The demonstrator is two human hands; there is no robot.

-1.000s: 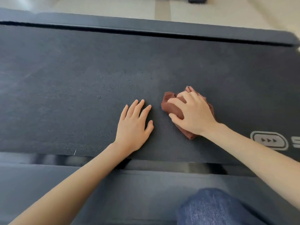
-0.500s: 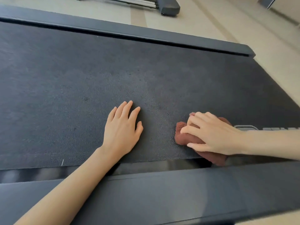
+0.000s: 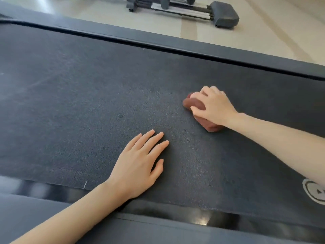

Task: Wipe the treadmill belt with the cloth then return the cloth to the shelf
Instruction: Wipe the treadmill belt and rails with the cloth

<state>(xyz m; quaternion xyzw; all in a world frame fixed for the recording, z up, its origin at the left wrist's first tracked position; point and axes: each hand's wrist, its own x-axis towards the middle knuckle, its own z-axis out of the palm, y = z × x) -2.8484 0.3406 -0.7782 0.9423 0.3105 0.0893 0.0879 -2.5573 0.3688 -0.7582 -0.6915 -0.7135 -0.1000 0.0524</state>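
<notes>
Brown cloth (image 3: 196, 103) on belt (image 3: 88, 103), bunched under right hand (image 3: 215, 109), fingers (image 3: 208, 90) clamped round it; left hand (image 3: 137, 166) flat on belt, fingers straight, slightly apart.

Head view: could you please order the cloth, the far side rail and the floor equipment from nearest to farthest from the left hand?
1. cloth, to its right, under the right hand.
2. far side rail, across the belt.
3. floor equipment, beyond that rail.
</notes>
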